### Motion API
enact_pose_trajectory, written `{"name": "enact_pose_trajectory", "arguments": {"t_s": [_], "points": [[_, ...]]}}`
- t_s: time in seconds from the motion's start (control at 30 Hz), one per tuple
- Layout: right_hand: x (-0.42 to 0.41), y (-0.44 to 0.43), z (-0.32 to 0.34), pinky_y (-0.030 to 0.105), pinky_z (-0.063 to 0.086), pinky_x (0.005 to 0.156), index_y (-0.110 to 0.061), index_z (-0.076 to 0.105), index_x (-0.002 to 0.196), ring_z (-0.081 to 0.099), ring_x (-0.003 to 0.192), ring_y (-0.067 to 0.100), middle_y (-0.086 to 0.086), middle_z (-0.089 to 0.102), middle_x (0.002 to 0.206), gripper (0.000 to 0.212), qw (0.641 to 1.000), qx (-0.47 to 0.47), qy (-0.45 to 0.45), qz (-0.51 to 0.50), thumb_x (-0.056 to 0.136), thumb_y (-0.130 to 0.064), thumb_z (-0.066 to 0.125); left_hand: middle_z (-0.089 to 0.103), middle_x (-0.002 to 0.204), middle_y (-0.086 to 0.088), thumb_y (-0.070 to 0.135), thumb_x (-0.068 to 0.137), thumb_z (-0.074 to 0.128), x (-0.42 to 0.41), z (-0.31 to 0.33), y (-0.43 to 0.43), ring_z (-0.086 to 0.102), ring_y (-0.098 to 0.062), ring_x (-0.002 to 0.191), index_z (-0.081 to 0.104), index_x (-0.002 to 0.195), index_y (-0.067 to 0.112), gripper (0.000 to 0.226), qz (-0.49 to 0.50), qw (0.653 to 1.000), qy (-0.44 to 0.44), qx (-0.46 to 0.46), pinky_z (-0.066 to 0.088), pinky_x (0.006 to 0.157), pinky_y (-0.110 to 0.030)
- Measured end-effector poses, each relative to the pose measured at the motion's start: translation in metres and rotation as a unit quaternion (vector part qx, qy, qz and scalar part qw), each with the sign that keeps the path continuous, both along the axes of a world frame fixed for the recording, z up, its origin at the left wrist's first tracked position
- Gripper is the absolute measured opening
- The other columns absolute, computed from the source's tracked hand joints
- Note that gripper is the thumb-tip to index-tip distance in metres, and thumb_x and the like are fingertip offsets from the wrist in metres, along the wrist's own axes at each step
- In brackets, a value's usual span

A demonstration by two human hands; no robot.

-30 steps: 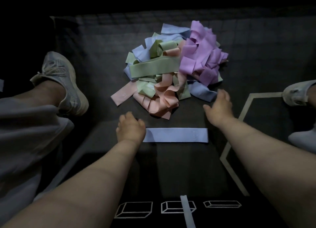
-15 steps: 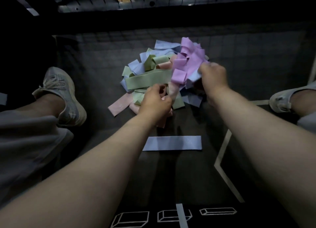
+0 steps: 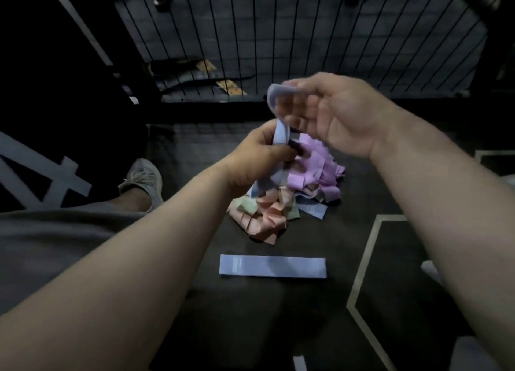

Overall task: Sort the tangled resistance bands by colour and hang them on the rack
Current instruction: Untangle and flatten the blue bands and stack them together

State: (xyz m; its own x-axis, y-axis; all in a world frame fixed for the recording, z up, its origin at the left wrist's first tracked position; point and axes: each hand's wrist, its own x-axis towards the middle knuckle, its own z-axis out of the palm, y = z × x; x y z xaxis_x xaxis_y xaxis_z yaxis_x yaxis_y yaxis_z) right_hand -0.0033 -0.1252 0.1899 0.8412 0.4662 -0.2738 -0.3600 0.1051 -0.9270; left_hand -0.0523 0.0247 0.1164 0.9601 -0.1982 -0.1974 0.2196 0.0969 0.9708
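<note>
A blue band [image 3: 278,111] hangs lifted above the pile of tangled bands [image 3: 306,186], which mixes purple, pink, green and blue loops on the dark floor mat. My left hand [image 3: 259,159] grips the band's lower part. My right hand [image 3: 328,111] holds its upper loop, fingers curled through it. Another blue band [image 3: 273,266] lies flat and straight on the mat, nearer to me than the pile. My arms hide part of the pile.
A black wire grid rack [image 3: 278,36] stands upright behind the pile. My left shoe [image 3: 145,178] rests at the left and part of a white shoe [image 3: 430,269] shows at the right edge. Pale tape lines [image 3: 365,259] mark the mat on the right.
Both hands went from the mat into the pile, then rose with a blue band pulled out of it. The view tilted up, bringing the wire rack into sight.
</note>
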Motion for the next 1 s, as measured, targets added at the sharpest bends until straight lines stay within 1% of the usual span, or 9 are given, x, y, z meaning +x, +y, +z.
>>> {"name": "enact_pose_trajectory", "arguments": {"t_s": [0.07, 0.13, 0.2, 0.27, 0.37, 0.5, 0.63, 0.8, 1.0], "points": [[-0.011, -0.003, 0.01, 0.024, 0.056, 0.076, 0.006, 0.062, 0.122, 0.07, 0.096, 0.02, 0.019, 0.073, 0.111, 0.032, 1.0, -0.008, -0.003, 0.012, 0.099, -0.007, 0.044, 0.068, 0.091, -0.02, 0.0, 0.068, 0.056, -0.015, 0.019, 0.008, 0.063, -0.031, 0.061, 0.057, 0.113, 0.006, 0.046, -0.009, 0.997, 0.045, -0.058, 0.054, 0.06, -0.036], [-0.021, -0.005, 0.015, 0.022, 0.051, 0.059, 0.004, 0.066, 0.112, 0.068, 0.075, 0.014, 0.014, 0.075, 0.093, 0.023, 0.994, -0.085, -0.065, 0.01, 0.099, -0.004, 0.049, 0.065, 0.094, -0.026, 0.003, 0.065, 0.044, -0.029, 0.032, 0.018, 0.059, -0.039, 0.072, 0.05, 0.125, -0.003, 0.06, -0.024, 0.991, 0.085, -0.105, 0.05, 0.069, -0.044], [-0.029, -0.008, 0.019, 0.023, 0.041, 0.049, -0.006, 0.069, 0.092, 0.056, 0.054, 0.01, 0.004, 0.065, 0.068, 0.013, 0.978, -0.168, -0.122, -0.021, 0.098, -0.013, 0.06, 0.065, 0.094, -0.03, 0.006, 0.066, 0.039, -0.041, 0.043, 0.025, 0.054, -0.045, 0.086, 0.058, 0.114, -0.012, 0.055, -0.012, 0.984, 0.114, -0.138, 0.043, 0.082, -0.052], [-0.036, -0.011, 0.023, 0.024, 0.042, 0.051, -0.013, 0.068, 0.088, 0.051, 0.056, 0.011, 0.0, 0.058, 0.065, 0.012, 0.969, -0.198, -0.135, -0.053, 0.095, -0.023, 0.067, 0.067, 0.085, -0.028, 0.012, 0.068, 0.037, -0.054, 0.052, 0.028, 0.059, -0.04, 0.074, 0.06, 0.102, -0.014, 0.049, -0.004, 0.978, 0.139, -0.155, 0.046, 0.076, -0.045], [-0.053, -0.011, 0.033, 0.031, 0.057, 0.068, -0.012, 0.062, 0.1, 0.069, 0.078, 0.019, 0.005, 0.071, 0.088, 0.008, 0.99, -0.108, -0.073, -0.056, 0.098, -0.02, 0.063, 0.065, 0.078, -0.027, 0.011, 0.072, 0.036, -0.074, 0.063, 0.034, 0.062, -0.034, 0.058, 0.067, 0.092, -0.014, 0.045, 0.01, 0.977, 0.163, -0.135, 0.052, 0.059, -0.033], [-0.07, -0.016, 0.047, 0.039, 0.061, 0.067, -0.009, 0.055, 0.108, 0.075, 0.09, 0.033, 0.018, 0.073, 0.104, 0.009, 0.994, -0.006, -0.034, -0.104, 0.103, -0.016, 0.053, 0.066, 0.101, -0.034, 0.008, 0.07, 0.043, -0.089, 0.066, 0.044, 0.065, -0.043, 0.084, 0.067, 0.108, -0.008, 0.048, -0.03, 0.987, 0.145, -0.067, 0.051, 0.09, -0.054], [-0.075, -0.026, 0.052, 0.037, 0.061, 0.063, -0.014, 0.053, 0.107, 0.076, 0.088, 0.025, 0.013, 0.075, 0.103, 0.006, 0.979, 0.026, -0.031, -0.198, 0.106, -0.017, 0.048, 0.063, 0.115, -0.034, -0.001, 0.069, 0.049, -0.097, 0.072, 0.053, 0.061, -0.043, 0.097, 0.064, 0.12, -0.006, 0.054, -0.064, 0.992, 0.106, -0.025, 0.047, 0.097, -0.059], [-0.07, -0.049, 0.054, 0.034, 0.061, 0.068, -0.011, 0.051, 0.134, 0.074, 0.098, 0.02, 0.009, 0.073, 0.115, 0.03, 0.96, 0.106, 0.0, -0.258, 0.107, -0.022, 0.043, 0.066, 0.107, -0.027, -0.003, 0.073, 0.065, -0.109, 0.07, 0.071, 0.069, -0.031, 0.082, 0.061, 0.122, -0.01, 0.049, -0.052, 0.995, 0.076, 0.029, 0.057, 0.076, -0.041], [-0.073, -0.064, 0.055, 0.037, 0.056, 0.08, -0.015, 0.058, 0.123, 0.072, 0.1, 0.016, 0.001, 0.076, 0.102, 0.026, 0.952, 0.14, 0.04, -0.268, 0.107, -0.023, 0.04, 0.069, 0.086, -0.018, 0.002, 0.081, 0.074, -0.126, 0.069, 0.082, 0.068, -0.027, 0.065, 0.065, 0.118, -0.003, 0.038, 0.025, 0.998, 0.054, 0.017, 0.048, 0.049, -0.024]]}}
